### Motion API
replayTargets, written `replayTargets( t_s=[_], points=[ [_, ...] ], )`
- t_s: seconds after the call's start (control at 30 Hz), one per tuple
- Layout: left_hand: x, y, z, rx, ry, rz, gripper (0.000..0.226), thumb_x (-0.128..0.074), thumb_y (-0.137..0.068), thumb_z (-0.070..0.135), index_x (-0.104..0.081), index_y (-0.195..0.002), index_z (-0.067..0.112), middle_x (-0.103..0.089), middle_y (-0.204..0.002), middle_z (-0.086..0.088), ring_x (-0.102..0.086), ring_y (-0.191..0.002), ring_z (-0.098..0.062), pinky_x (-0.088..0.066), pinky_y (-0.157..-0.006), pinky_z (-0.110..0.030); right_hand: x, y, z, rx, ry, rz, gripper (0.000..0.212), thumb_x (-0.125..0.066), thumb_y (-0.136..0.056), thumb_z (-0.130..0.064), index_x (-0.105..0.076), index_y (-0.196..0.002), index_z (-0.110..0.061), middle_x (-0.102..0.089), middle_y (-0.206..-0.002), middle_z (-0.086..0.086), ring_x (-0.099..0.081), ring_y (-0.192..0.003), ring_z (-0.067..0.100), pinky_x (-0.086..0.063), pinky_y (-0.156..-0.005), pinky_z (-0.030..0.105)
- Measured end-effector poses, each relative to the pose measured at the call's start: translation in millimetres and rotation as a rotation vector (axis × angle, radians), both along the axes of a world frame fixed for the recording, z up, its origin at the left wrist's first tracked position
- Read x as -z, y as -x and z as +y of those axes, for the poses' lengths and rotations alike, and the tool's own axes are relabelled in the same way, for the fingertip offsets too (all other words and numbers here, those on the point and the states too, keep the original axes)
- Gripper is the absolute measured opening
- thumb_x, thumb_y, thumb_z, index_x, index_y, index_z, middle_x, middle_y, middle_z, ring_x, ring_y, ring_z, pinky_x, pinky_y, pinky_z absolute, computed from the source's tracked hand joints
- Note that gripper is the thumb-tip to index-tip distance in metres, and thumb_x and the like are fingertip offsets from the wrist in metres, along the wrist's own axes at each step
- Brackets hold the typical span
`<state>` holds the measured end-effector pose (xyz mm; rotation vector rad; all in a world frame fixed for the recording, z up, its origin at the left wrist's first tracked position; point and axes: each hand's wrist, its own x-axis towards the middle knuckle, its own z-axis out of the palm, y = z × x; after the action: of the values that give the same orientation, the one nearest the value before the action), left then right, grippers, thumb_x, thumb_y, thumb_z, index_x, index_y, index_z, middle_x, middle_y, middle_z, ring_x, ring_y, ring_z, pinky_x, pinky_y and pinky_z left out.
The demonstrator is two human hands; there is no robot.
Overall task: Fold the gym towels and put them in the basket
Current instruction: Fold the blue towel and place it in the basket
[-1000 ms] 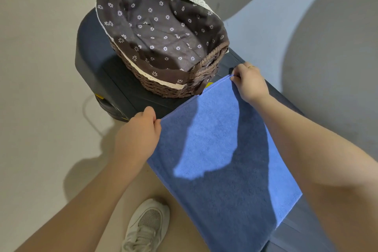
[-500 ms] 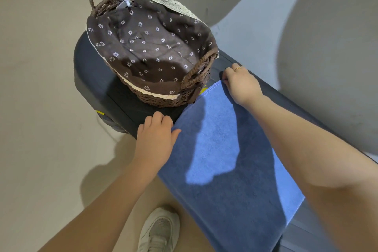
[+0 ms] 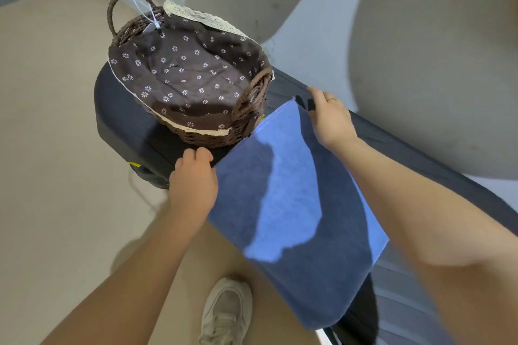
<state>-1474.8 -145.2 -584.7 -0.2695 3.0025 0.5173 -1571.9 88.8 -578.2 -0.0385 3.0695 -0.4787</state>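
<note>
A blue towel (image 3: 291,204) lies folded across a dark grey padded surface (image 3: 120,115), its near part hanging over the front edge. My left hand (image 3: 193,182) rests at the towel's far left corner with its fingers loosely bent onto the dark surface. My right hand (image 3: 330,117) lies along the far right edge, and its straight fingers reach past the corner. Just beyond the towel stands a brown wicker basket (image 3: 224,137) with a flowered brown liner; nothing lies inside it.
The dark surface runs off to the right behind my right arm. Beige floor lies to the left, and a light sneaker (image 3: 227,314) stands on it below the towel. A pale wall rises behind the basket.
Both hands pinched the towel's far corners a second ago. They have since let go and now lie on it, the right fingers straightened past the corner.
</note>
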Motion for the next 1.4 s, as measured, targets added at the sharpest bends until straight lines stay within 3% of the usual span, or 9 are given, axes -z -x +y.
replayTargets(
  t_s=[0.3, 0.47, 0.57, 0.7, 0.87, 1.03, 1.13, 1.23, 1.4],
  points=[
    [-18.0, 42.7, 109.6, 0.591, -0.161, -0.071, 0.028, -0.033, -0.097, 0.011, -0.051, -0.118, 0.01, -0.054, -0.116, -0.009, -0.056, -0.098, -0.032, -0.046, -0.078, -0.041, 1.1, -112.8, 126.0, 0.359, -0.015, -0.217, 0.031, -0.05, -0.093, -0.02, -0.053, -0.12, -0.006, -0.052, -0.119, 0.016, -0.048, -0.113, 0.035, -0.043, -0.093, 0.044],
    [-6.9, 94.1, 153.3, 0.75, 0.018, -0.2, 0.049, -0.033, -0.087, -0.007, -0.041, -0.131, 0.014, -0.04, -0.133, -0.006, -0.053, -0.107, -0.029, -0.046, -0.09, -0.043, 1.7, -135.1, 138.7, 0.411, 0.067, -0.293, 0.024, -0.055, -0.091, -0.021, -0.057, -0.108, -0.005, -0.056, -0.11, 0.014, -0.053, -0.104, 0.031, -0.041, -0.083, 0.034],
    [-1.5, 110.3, 162.0, 0.821, 0.187, -0.206, 0.061, -0.037, -0.082, -0.013, -0.036, -0.135, 0.016, -0.024, -0.146, -0.003, -0.058, -0.098, -0.029, -0.047, -0.075, -0.036, 4.2, -134.9, 136.8, 0.477, 0.076, -0.307, 0.022, -0.055, -0.091, -0.023, -0.056, -0.106, -0.006, -0.053, -0.109, 0.013, -0.052, -0.102, 0.03, -0.042, -0.083, 0.035],
    [4.2, 130.1, 159.7, 0.916, 0.344, -0.127, 0.041, -0.043, -0.085, -0.008, -0.041, -0.124, 0.007, -0.037, -0.127, -0.011, -0.055, -0.077, -0.029, -0.034, -0.052, -0.03, 0.3, -129.2, 141.6, 0.49, 0.033, -0.369, 0.013, -0.05, -0.093, -0.018, -0.054, -0.101, -0.008, -0.051, -0.102, 0.012, -0.051, -0.098, 0.03, -0.04, -0.074, 0.033],
    [0.1, 143.2, 161.2, 1.016, 0.346, -0.112, 0.021, -0.037, -0.098, 0.017, -0.046, -0.112, 0.004, -0.05, -0.114, -0.013, -0.057, -0.093, -0.034, -0.039, -0.076, -0.035, -11.2, -124.4, 150.2, 0.572, -0.024, -0.422, 0.004, -0.051, -0.09, -0.013, -0.047, -0.089, -0.012, -0.058, -0.108, 0.018, -0.051, -0.089, 0.029, -0.038, -0.068, 0.032],
    [-14.9, 146.7, 191.4, 1.041, 0.201, -0.056, 0.022, -0.038, -0.098, 0.017, -0.048, -0.108, 0.001, -0.054, -0.113, -0.017, -0.054, -0.099, -0.036, -0.04, -0.073, -0.039, -29.2, -120.4, 170.2, 0.766, -0.104, -0.283, 0.014, -0.046, -0.089, -0.005, -0.052, -0.101, 0.0, -0.057, -0.109, 0.023, -0.054, -0.094, 0.037, -0.042, -0.072, 0.036],
    [-21.2, 142.5, 218.7, 0.962, -0.012, 0.056, 0.028, -0.04, -0.093, 0.0, -0.043, -0.12, 0.004, -0.044, -0.125, -0.016, -0.053, -0.1, -0.038, -0.038, -0.07, -0.041, -38.6, -128.8, 178.6, 0.943, -0.058, -0.133, 0.031, -0.041, -0.091, -0.002, -0.041, -0.122, -0.002, -0.046, -0.121, 0.025, -0.051, -0.096, 0.041, -0.038, -0.074, 0.038],
    [-14.1, 133.2, 223.8, 0.83, -0.067, -0.08, 0.056, -0.043, -0.092, 0.001, -0.019, -0.143, 0.011, -0.015, -0.151, -0.011, -0.046, -0.116, -0.037, -0.038, -0.078, -0.04, -31.6, -146.7, 163.7, 0.922, 0.076, -0.159, 0.057, -0.049, -0.091, -0.008, -0.023, -0.142, -0.01, -0.029, -0.141, 0.022, -0.046, -0.115, 0.042, -0.041, -0.087, 0.042],
    [-6.2, 93.8, 179.2, 0.79, -0.063, -0.119, 0.061, -0.043, -0.096, 0.02, -0.012, -0.146, 0.005, -0.013, -0.154, -0.014, -0.021, -0.138, -0.035, -0.028, -0.106, -0.045, -14.2, -196.1, 125.7, 0.726, -0.022, -0.27, 0.049, -0.052, -0.09, -0.014, -0.035, -0.136, -0.007, -0.03, -0.142, 0.016, -0.037, -0.124, 0.038, -0.041, -0.097, 0.044]
  ],
)
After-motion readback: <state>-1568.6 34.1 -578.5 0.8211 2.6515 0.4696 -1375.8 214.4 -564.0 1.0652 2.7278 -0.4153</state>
